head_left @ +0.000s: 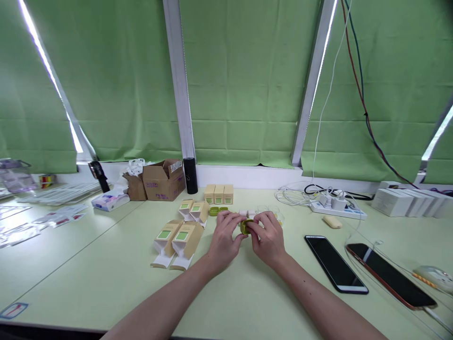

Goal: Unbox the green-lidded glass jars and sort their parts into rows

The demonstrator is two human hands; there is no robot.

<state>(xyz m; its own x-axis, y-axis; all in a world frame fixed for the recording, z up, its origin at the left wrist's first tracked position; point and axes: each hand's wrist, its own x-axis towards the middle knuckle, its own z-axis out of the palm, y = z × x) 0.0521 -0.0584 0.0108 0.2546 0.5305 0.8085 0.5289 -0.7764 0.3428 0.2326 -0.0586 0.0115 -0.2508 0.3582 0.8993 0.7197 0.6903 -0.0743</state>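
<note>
Holding what, between the two hands?

"Left hand (225, 237) and right hand (269, 240) meet, both pinched closed on a small green case (244, 227) above the table (247, 302). They mask much of it, so whether its lid is raised cannot be told."

And just beyond the grip?

"Beyond it, slightly left: a pair of green cases (222, 209). Directly behind: a white object (242, 212), partly masked and too small to identify. Beyond the right hand: clear plastic packs (280, 215), their nearer parts hidden."

What is found left of the grip?

"Four small boxes (189, 233); the nearer two, white flaps extended, overlap the farther two. Three closed boxes (219, 194) stand farther beyond."

Right of the grip?

"A phone (336, 264), its screen dark; farther out, a second phone (392, 275); outermost, a pale rounded object (433, 278) at the view's edge, hard to identify. Both forearms (173, 300) are cut off below."
</note>
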